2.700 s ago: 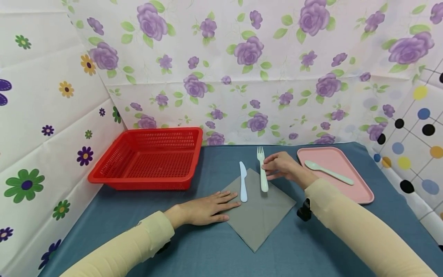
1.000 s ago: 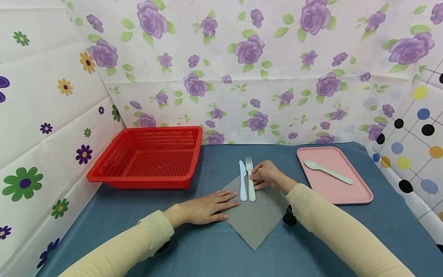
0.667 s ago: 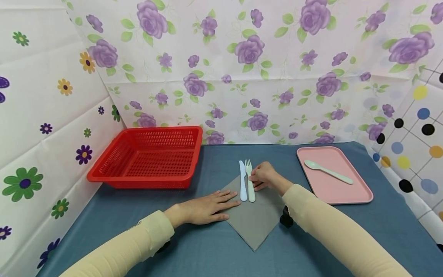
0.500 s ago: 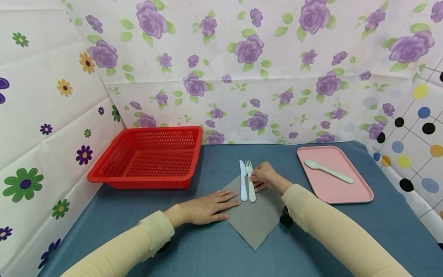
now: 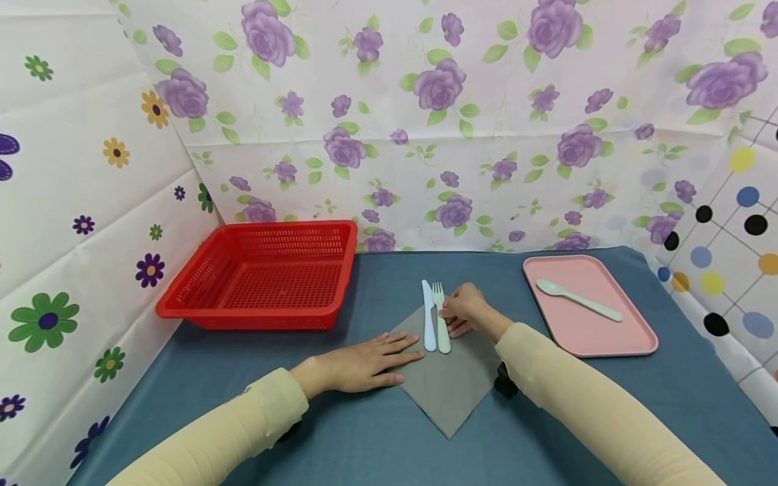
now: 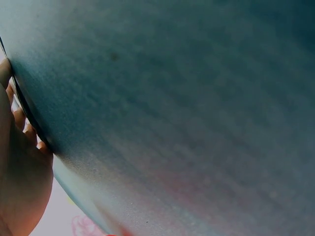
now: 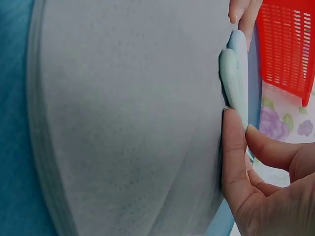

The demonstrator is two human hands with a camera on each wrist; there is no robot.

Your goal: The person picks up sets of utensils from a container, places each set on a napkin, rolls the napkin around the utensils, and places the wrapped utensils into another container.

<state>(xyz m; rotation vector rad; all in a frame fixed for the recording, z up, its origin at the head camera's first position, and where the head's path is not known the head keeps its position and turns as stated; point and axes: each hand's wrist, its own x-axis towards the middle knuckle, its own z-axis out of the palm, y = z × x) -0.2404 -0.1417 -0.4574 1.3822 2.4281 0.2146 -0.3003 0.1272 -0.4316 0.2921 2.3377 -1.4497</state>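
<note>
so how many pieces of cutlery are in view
3: a knife and a fork side by side at the far corner of the grey napkin, and a spoon on the pink tray. Any under the napkin would be hidden.

The head view is bright and evenly lit, with soft shadows on the bench (image 5: 377, 445) under the sleeves (image 5: 583, 395). The left wrist view is dim and blurred, paler toward the lower left; the right's is clearer, its lens bowing the napkin (image 7: 123, 98).
</note>
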